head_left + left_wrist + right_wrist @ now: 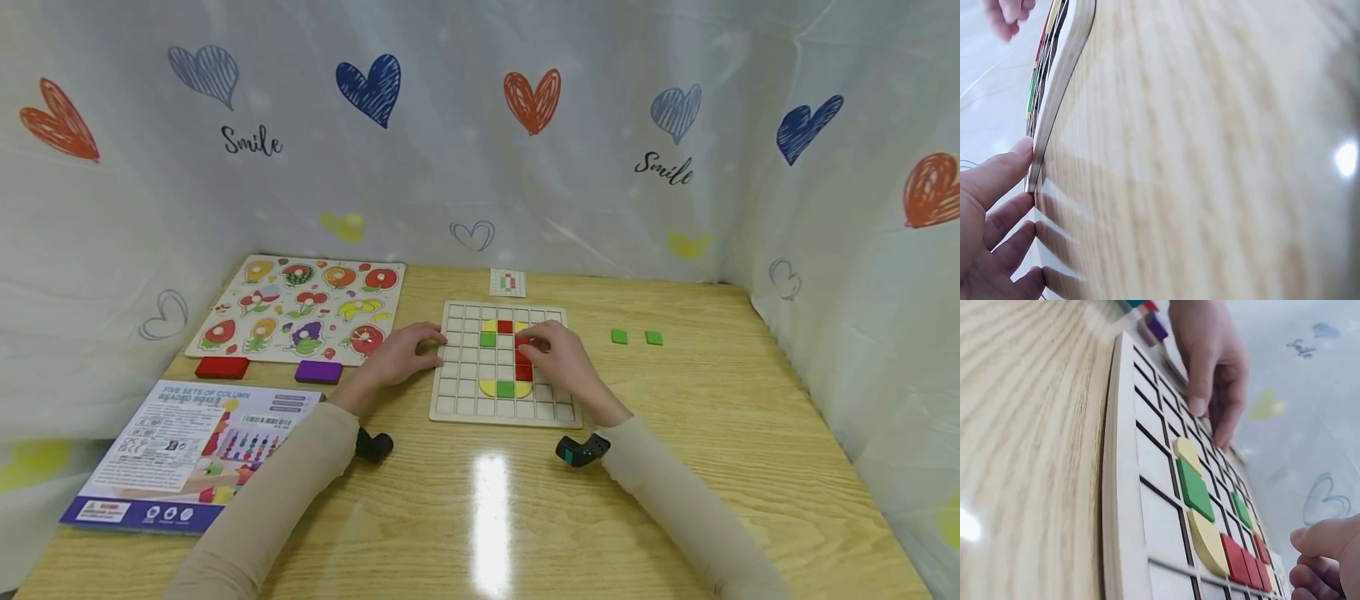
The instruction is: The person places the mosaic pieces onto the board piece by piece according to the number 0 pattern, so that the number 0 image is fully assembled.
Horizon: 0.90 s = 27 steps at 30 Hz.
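A pale grid board (457,406) lies mid-table. On it, several red tiles (523,372) run up the right of a ring of tiles, with a green tile (506,389) and rounded yellow tiles (487,388) at its near side. My left hand (405,354) touches the board's left edge, thumb and fingertips resting along it, seen also in the left wrist view. Over the upper red tiles is my right hand (558,358), thumb and fingers close together. Whether they pinch a tile is hidden; in the right wrist view, the right hand (1322,556) shows its other fingers curled.
Two loose green tiles (636,337) lie right of the board. A small pattern card (507,282) is behind it. At left are a fruit puzzle (285,312), a red block (222,367), a purple block (318,372) and a printed box (180,450). A curtain hangs around the table.
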{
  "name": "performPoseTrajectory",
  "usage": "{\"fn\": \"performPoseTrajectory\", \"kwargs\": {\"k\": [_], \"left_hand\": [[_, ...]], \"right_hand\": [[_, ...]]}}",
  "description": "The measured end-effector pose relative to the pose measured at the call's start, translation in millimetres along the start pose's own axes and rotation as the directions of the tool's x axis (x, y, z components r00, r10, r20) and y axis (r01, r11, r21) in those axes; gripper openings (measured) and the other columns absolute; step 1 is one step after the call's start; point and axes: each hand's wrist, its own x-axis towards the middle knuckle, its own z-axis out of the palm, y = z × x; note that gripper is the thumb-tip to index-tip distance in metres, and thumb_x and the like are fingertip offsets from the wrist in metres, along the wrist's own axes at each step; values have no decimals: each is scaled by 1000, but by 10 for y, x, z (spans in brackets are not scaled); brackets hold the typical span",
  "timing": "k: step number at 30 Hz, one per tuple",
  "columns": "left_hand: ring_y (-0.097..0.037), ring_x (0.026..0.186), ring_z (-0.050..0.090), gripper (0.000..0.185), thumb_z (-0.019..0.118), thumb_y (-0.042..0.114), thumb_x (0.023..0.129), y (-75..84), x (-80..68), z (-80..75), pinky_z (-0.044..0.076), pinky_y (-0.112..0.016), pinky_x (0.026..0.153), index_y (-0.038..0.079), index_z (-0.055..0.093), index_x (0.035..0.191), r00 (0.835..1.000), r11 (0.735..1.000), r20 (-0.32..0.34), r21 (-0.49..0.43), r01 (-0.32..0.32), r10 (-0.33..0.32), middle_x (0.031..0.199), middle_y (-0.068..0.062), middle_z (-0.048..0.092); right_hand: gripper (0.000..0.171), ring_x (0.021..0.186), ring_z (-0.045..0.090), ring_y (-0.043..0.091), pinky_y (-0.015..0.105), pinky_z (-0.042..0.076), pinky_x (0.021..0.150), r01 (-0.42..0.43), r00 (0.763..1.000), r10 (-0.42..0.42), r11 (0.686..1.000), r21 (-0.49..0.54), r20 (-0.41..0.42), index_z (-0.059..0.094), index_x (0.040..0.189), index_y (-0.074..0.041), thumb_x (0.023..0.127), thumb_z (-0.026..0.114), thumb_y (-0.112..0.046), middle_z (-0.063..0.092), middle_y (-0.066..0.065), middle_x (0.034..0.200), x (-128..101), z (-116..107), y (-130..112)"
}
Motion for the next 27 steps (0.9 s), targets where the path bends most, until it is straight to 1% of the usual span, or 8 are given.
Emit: {"fn": "performPoseTrajectory", "kwargs": {"k": [5,10,13,15,18,22,25,27], "left_hand": [[-36,141,33,33,69,18,92,1,-11,-17,24,-49,117,7,65,123,1000,1000,-4,-10,6,-6,146,-18,46],[-36,141,33,33,69,19,93,8,-7,-19,24,-49,117,7,65,123,1000,1000,-2,-16,11,-11,146,-17,46],[-35,141,33,34,68,20,93,11,-1,-16,23,-49,117,7,64,124,1000,1000,5,-21,17,-16,147,-17,45],[-35,142,32,34,68,20,93,13,-1,-16,23,-48,117,7,64,124,1000,999,8,-24,26,-26,148,-16,45],[-34,142,32,34,68,20,93,20,-1,-12,23,-48,117,8,64,124,999,999,9,-24,31,-31,148,-16,44],[-34,142,31,34,68,21,94,21,5,-9,22,-48,118,8,64,124,999,999,13,-23,40,-39,148,-15,44],[-34,142,31,34,68,21,94,18,8,-9,22,-48,118,8,64,125,999,999,13,-20,41,-40,148,-15,44],[-33,142,31,34,68,21,94,19,5,-10,22,-47,118,8,64,124,999,999,12,-23,46,-45,148,-15,44]], "right_hand": [[27,99,59,22,38,52,87,-101,994,103,992,73,-23,68,119,-8,96,64,-21,63,7,114,-233,-127,104],[27,97,59,22,38,51,85,-114,990,119,991,64,-72,68,120,-7,96,64,-20,63,9,111,-422,-209,275],[28,98,59,24,40,51,86,-119,985,125,991,56,-116,67,121,-5,96,64,-18,63,12,111,-486,-295,417],[30,101,60,28,42,51,88,-143,978,150,988,61,-142,66,123,-4,97,63,-18,63,14,112,-505,-380,515],[36,109,57,32,47,49,92,-221,959,233,971,93,-163,61,129,-3,99,60,-22,59,18,119,-530,-545,669],[44,119,50,37,49,46,94,-344,911,370,925,160,-184,54,138,-3,101,54,-27,51,21,133,-541,-772,889],[47,124,46,39,51,45,95,-399,878,432,898,185,-207,50,141,-3,100,54,-26,47,23,138,-516,-897,1036],[50,128,44,42,53,44,99,-418,870,447,893,169,-209,47,143,-1,99,55,-24,45,26,141,-485,-950,1122]]}}
